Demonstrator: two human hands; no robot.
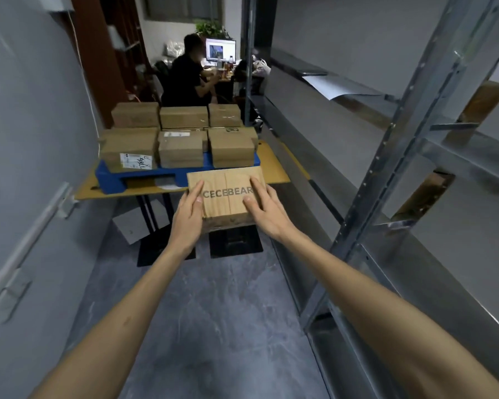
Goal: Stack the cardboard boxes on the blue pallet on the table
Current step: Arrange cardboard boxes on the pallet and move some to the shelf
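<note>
In the middle of the frame the left hand [189, 210] and the right hand [264, 210] grip the CECEBEAR box [227, 197] by its two sides, thumbs lying on its top face. The box is held in the air at the near edge of the table [274, 171], its far edge overlapping the front of the blue pallet [110, 180]. The stacked boxes [180, 148] stand on the pallet, the rear row higher. A grey wall [26, 139] on the left and a metal rack [386, 174] on the right leave a narrow strip of floor [213, 298].
</note>
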